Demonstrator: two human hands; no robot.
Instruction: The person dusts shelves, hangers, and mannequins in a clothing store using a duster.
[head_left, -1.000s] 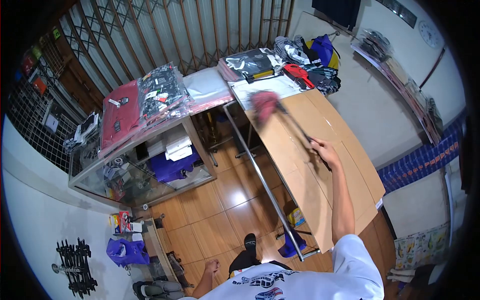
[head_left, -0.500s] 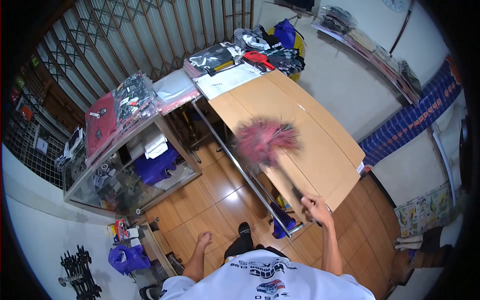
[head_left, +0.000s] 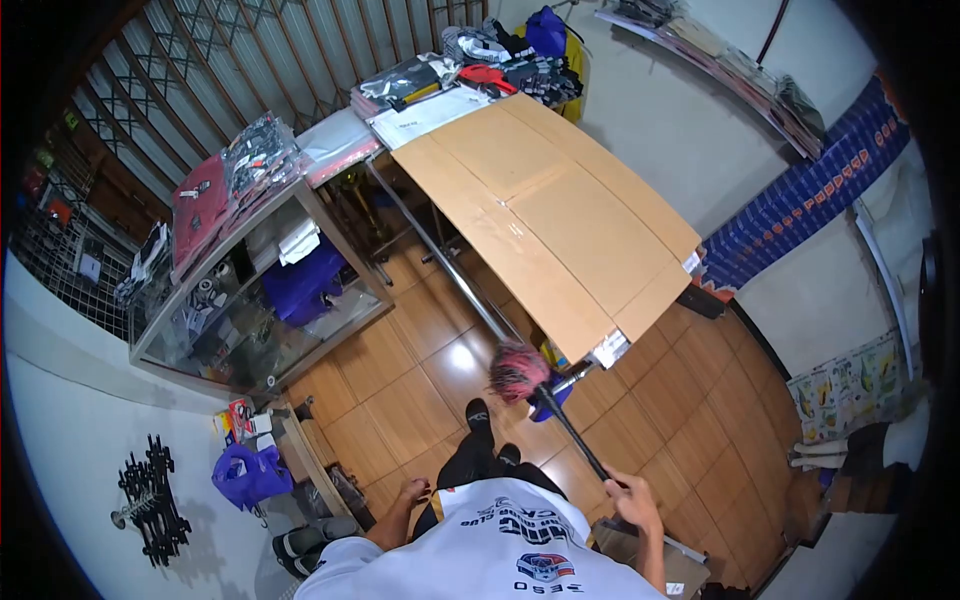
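Observation:
My right hand is closed round the black handle of a feather duster. The duster's reddish-pink feather head hangs past the near corner of the table, close to the metal rail. A large brown cardboard sheet covers the table top, apart from the duster now. My left hand hangs low beside my body with its fingers loosely bent, and I see nothing in it.
A glass display case stands left, topped with bagged shirts. Folded clothes lie at the table's far end. A purple bag sits lower left. Cardboard boxes stand by my right arm. Tiled floor lies between.
The duster has come off the cardboard, down and toward me past the table's near edge. My right hand moved down with it. The whole view has shifted slightly.

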